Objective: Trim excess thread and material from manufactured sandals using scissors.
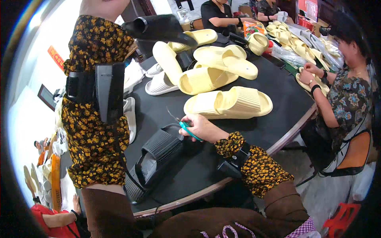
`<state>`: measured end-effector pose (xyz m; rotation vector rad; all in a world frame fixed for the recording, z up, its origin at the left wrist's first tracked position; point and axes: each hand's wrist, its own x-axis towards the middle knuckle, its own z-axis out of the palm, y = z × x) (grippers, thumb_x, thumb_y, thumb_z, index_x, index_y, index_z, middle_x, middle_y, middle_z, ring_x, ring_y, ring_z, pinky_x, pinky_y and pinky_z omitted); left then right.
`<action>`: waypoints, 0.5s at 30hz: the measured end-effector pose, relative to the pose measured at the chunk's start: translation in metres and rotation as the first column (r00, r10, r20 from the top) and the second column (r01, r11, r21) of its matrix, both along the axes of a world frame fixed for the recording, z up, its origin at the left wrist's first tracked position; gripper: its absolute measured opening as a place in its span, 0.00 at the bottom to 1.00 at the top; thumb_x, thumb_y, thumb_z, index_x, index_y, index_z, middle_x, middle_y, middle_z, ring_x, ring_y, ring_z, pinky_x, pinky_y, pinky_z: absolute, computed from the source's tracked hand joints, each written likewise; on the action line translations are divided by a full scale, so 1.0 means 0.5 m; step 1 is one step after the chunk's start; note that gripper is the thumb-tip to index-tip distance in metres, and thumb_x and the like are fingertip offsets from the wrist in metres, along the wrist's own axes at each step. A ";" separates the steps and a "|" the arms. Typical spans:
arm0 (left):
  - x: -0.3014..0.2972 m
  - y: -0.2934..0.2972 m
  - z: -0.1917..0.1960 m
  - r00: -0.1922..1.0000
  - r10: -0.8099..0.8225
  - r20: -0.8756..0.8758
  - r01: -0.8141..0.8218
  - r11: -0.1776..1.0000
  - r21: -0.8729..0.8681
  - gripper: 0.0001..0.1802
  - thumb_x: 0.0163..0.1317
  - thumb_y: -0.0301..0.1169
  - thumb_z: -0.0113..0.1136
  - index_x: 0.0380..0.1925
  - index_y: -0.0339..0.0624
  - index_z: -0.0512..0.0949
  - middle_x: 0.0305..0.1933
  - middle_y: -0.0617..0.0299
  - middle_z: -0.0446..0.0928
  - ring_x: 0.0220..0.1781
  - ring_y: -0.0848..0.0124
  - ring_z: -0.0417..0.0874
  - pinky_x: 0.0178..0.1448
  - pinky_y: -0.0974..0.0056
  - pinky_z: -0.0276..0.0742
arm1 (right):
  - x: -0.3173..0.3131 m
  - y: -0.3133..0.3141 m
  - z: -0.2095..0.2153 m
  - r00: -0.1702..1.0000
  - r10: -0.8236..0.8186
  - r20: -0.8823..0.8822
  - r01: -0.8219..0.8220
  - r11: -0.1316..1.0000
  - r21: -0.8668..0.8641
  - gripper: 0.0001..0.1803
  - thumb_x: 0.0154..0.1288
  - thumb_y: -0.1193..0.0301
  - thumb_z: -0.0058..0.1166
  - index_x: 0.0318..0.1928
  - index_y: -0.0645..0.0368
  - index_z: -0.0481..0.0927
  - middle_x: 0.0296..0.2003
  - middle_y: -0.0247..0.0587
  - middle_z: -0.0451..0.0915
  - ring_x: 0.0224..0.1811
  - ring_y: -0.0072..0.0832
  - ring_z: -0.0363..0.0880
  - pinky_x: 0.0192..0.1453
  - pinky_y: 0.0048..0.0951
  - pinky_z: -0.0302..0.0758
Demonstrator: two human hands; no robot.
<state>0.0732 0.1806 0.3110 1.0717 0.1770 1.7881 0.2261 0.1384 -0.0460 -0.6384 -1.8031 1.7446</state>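
A round table with a black top (274,115) and a wooden rim fills the middle of the view, seen from above. On it lie many pale yellow ribbed foam slide sandals (228,103) — one just beyond the right hand, more piled toward the far side — and a pair of white slide sandals (158,83) at the left. A black ribbed foam slide sandal (158,152) lies on the near part of the table, tilted on its side, close to the person's body. The person's right hand (200,127) rests on the table touching the upper edge of this sandal, fingers curled closed around small teal-handled snips (186,129), whose thin blades point up and left. The left arm, in a black-and-yellow flowered sleeve, is raised high; the left hand (104,7) is cut off by the top edge, so its grip cannot be told, though a second black slide sandal (158,27) hangs in the air beside it. Another person in a flowered blouse (349,99) sits at the right.
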 end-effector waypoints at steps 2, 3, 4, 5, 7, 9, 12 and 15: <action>0.050 0.013 -0.017 0.997 0.022 0.071 -0.020 1.000 -0.023 0.07 0.59 0.23 0.46 0.28 0.29 0.62 0.25 0.51 0.69 0.28 0.58 0.77 0.49 0.49 0.80 | 0.002 0.002 -0.006 0.999 -0.030 -0.035 0.030 1.000 0.009 0.21 0.51 0.65 0.62 0.42 0.67 0.74 0.20 0.35 0.76 0.15 0.17 0.71 0.15 0.21 0.67; 0.088 0.006 -0.034 0.988 0.067 0.137 -0.061 0.997 -0.048 0.06 0.59 0.22 0.46 0.28 0.29 0.63 0.25 0.53 0.69 0.27 0.58 0.77 0.49 0.50 0.81 | -0.001 0.001 -0.006 0.999 -0.034 -0.033 0.035 0.999 0.025 0.21 0.51 0.65 0.62 0.42 0.66 0.75 0.20 0.34 0.75 0.15 0.17 0.71 0.14 0.20 0.66; 0.126 0.000 -0.056 0.969 0.188 0.159 -0.180 0.982 -0.062 0.05 0.59 0.22 0.45 0.28 0.29 0.62 0.24 0.54 0.69 0.26 0.59 0.77 0.49 0.51 0.81 | -0.003 0.000 -0.006 0.999 -0.039 -0.031 0.040 0.998 0.040 0.20 0.51 0.65 0.62 0.41 0.66 0.75 0.19 0.34 0.75 0.15 0.17 0.70 0.14 0.20 0.66; 0.117 0.007 -0.065 0.979 0.117 0.167 -0.091 0.983 -0.157 0.07 0.60 0.23 0.46 0.31 0.29 0.63 0.24 0.53 0.69 0.27 0.59 0.77 0.49 0.50 0.81 | -0.006 -0.005 0.004 1.000 -0.013 -0.002 0.013 1.000 -0.009 0.20 0.50 0.65 0.63 0.40 0.66 0.76 0.21 0.38 0.77 0.18 0.20 0.73 0.20 0.23 0.70; 0.014 0.058 -0.103 0.934 -0.355 0.042 0.356 0.916 -0.187 0.13 0.60 0.21 0.45 0.40 0.20 0.60 0.38 0.42 0.68 0.40 0.56 0.74 0.58 0.48 0.74 | -0.016 -0.017 0.014 1.000 -0.011 -0.012 0.012 0.996 0.087 0.21 0.52 0.65 0.62 0.42 0.67 0.74 0.24 0.36 0.76 0.20 0.18 0.72 0.22 0.22 0.70; 0.096 0.052 -0.204 0.999 -0.023 -0.031 0.009 0.926 -0.377 0.13 0.60 0.23 0.47 0.41 0.24 0.60 0.40 0.41 0.69 0.35 0.58 0.76 0.54 0.53 0.76 | -0.007 0.002 -0.013 0.998 -0.051 -0.022 0.054 0.984 0.171 0.22 0.53 0.65 0.61 0.44 0.67 0.73 0.27 0.35 0.76 0.22 0.16 0.71 0.24 0.21 0.70; 0.092 0.055 -0.308 0.970 -0.086 -0.228 -0.048 0.849 -0.526 0.07 0.61 0.22 0.43 0.37 0.28 0.63 0.33 0.47 0.70 0.29 0.60 0.76 0.50 0.44 0.78 | -0.005 0.006 -0.015 0.999 -0.051 -0.004 0.051 0.979 0.198 0.23 0.53 0.65 0.61 0.45 0.68 0.73 0.28 0.36 0.76 0.22 0.17 0.71 0.25 0.21 0.70; 0.074 0.043 -0.384 0.977 -0.066 -0.205 -0.077 0.780 -0.620 0.07 0.63 0.25 0.47 0.36 0.30 0.66 0.34 0.49 0.72 0.35 0.61 0.78 0.51 0.49 0.78 | -0.007 0.002 -0.007 0.999 -0.038 0.038 0.030 0.984 0.176 0.24 0.53 0.65 0.61 0.47 0.68 0.72 0.29 0.37 0.76 0.22 0.17 0.71 0.24 0.21 0.70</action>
